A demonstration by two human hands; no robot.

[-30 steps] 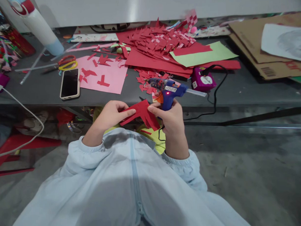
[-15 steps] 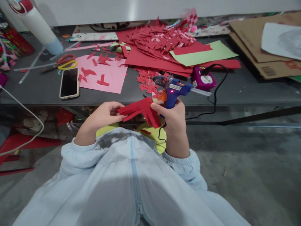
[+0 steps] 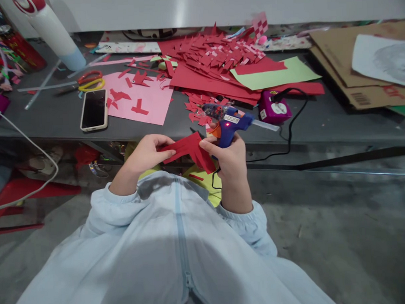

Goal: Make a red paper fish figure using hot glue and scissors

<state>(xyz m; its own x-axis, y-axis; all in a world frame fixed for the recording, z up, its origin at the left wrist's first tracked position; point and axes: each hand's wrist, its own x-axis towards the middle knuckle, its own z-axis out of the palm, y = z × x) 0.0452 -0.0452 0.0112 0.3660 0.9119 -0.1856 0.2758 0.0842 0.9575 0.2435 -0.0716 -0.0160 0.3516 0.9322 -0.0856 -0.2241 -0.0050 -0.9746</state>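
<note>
My left hand pinches the left end of a folded red paper piece, its thumb lying on top. My right hand is wrapped round the handle of a blue hot glue gun, and its thumb presses on the right part of the same red paper. A red light glows on the gun's body, the nozzle points left, and a clear glue stick sticks out at the back. Small red paper scraps lie on the table behind the gun.
On the grey table are a phone, scissors, a pink sheet, a heap of red paper pieces, a purple socket box with a black cord, and cardboard. A white bottle stands back left.
My left hand has shifted slightly right along the red paper, its thumb now further over it. The glue gun and my right hand have moved a little left.
</note>
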